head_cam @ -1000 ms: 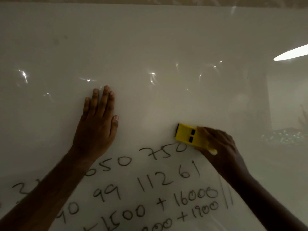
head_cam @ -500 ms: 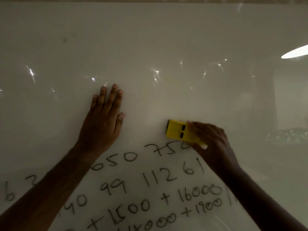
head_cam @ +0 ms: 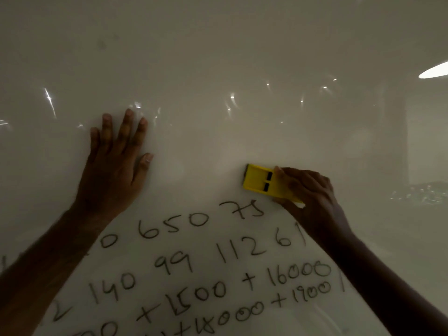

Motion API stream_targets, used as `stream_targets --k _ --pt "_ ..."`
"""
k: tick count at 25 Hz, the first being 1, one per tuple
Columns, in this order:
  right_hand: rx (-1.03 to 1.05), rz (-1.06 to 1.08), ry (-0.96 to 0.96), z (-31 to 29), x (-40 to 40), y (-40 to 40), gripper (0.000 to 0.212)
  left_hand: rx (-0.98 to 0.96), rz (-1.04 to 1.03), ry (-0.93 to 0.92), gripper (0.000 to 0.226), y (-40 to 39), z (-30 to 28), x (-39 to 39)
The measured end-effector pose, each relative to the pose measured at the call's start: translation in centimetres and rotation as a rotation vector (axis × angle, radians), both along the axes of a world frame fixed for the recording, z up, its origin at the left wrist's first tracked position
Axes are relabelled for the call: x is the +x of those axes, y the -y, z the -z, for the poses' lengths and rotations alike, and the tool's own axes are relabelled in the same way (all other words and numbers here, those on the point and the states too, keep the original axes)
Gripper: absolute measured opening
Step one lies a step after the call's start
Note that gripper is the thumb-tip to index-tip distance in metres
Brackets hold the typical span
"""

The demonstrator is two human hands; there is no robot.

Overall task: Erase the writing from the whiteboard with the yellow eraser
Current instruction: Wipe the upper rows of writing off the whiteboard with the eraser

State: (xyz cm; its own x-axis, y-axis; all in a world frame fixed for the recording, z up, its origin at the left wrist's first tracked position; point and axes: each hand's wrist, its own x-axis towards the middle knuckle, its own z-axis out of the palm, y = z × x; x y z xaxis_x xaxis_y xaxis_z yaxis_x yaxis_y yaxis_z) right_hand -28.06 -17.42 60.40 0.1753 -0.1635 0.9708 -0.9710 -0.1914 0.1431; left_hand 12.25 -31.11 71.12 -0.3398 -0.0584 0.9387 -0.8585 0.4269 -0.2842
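Observation:
A glossy whiteboard (head_cam: 218,69) fills the view. Its upper part is blank; handwritten black numbers (head_cam: 198,263) cover the lower middle in several rows. My right hand (head_cam: 312,200) grips the yellow eraser (head_cam: 259,181) and presses it flat on the board just above and right of the "75" in the top row. The eraser has two black slots on its back, and my fingers cover its right end. My left hand (head_cam: 116,166) lies flat on the board to the left, fingers spread upward, holding nothing.
Ceiling lights reflect in the board as bright specks, with a large oval glare (head_cam: 434,70) at the right edge. A faint reflection of a room (head_cam: 417,192) shows at the right.
The eraser in my right hand slid a little to the left along the top row. The last "0" of "750" is gone. My left hand stays flat on the board.

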Motion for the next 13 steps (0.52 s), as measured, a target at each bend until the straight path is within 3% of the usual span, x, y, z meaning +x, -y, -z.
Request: stream_targets --k 6,10,13 --pt "0.101 -0.045 -0.281 4.2 -0.3 -0.2 0.056 -0.003 -0.021 0.041 0.069 0.3 0.4 3.0" --pt "0.068 0.005 -0.203 2.2 -1.3 -0.4 0.059 0.001 -0.038 0.011 0.069 0.8 0.7 4.9" --pt "0.030 -0.053 -0.105 -1.4 2.9 1.2 0.060 0.000 -0.028 -0.027 0.068 0.7 1.3 4.0"
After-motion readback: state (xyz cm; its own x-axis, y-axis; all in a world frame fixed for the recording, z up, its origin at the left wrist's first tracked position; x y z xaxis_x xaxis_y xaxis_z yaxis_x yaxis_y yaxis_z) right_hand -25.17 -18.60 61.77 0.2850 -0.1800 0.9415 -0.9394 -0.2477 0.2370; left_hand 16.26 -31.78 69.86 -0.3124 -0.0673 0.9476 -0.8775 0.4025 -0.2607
